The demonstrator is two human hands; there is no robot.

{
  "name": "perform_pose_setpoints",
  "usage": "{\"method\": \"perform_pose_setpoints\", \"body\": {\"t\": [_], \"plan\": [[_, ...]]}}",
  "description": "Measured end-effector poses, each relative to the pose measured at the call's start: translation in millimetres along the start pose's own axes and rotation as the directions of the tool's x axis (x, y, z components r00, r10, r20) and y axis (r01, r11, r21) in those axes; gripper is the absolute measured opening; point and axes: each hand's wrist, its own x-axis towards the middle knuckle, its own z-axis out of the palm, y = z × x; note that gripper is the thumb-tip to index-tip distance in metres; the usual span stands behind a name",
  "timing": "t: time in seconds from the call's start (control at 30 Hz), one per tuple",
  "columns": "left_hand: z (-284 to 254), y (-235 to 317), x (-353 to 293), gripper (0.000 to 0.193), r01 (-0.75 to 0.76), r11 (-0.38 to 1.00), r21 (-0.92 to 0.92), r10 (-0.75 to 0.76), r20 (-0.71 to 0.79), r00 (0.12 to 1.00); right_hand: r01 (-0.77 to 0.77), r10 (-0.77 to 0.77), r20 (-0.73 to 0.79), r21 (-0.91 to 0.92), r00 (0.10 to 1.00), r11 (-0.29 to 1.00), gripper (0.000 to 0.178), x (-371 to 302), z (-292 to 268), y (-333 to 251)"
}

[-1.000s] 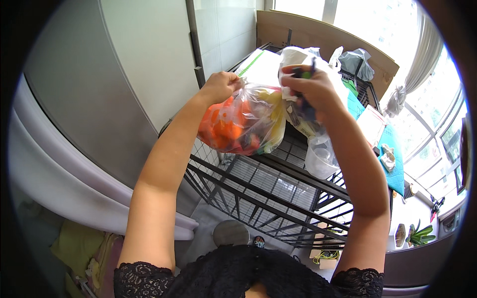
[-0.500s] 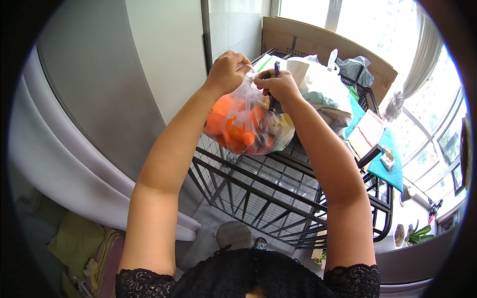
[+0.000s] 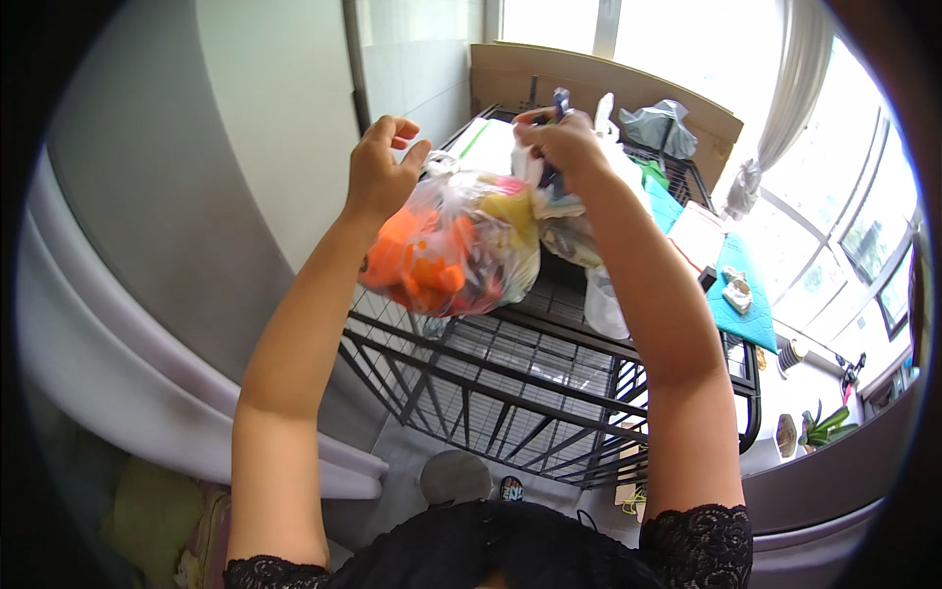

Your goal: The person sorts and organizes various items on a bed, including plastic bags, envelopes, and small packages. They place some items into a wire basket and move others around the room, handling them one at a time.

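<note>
A clear plastic bag with orange and yellow things inside rests on the black metal rack. Its gathered white top stands beside my left hand, whose thumb and bent fingers are apart with nothing seen between them. Farther right, my right hand is closed around a slim dark blue object; its kind is unclear. Part of that object shows above the fingers, and a dark part hangs below them. Behind that hand and forearm, a white plastic bag is mostly hidden.
A cardboard sheet leans at the back by the window. On the rack's right lie a teal quilted cloth and a grey plastic bag. A pale curtain hangs at left; a round stool stands below, near a potted plant at right.
My left hand has let go of the clear bag's top and moved left. My right hand has moved away from the knot, keeping the dark blue object. The view has shifted right.
</note>
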Motion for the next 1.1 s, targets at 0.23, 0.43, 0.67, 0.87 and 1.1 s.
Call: {"method": "perform_pose_setpoints", "body": {"t": [0.23,0.43,0.67,0.87,1.1], "plan": [[98,49,24,0.018,-0.262,0.963,-0.069,0.266,0.056,0.962,-0.205,0.077,-0.224,-0.631,0.972,0.749,0.022,74,-139,63],[182,68,42,0.025,-0.339,0.939,-0.06,0.344,0.211,0.915,0.067,-0.072,-0.085,-0.066,0.994,0.996,0.011,9,-123,48],[214,85,23,0.012,-0.453,0.87,-0.194,0.474,0.075,0.877,0.063,-0.073,-0.095,-0.105,0.993,0.992,0.025,-43,-172,20],[206,81,25,0.009,-0.462,0.886,-0.049,0.454,-0.121,0.883,0.117,-0.153,-0.282,-0.142,0.947,0.983,0.02,-53,-182,6],[169,89,79,0.016,-0.398,0.91,-0.114,0.362,-0.251,0.898,0.168,-0.199,-0.241,-0.144,0.95,0.975,0.011,-63,-188,-8]]}}
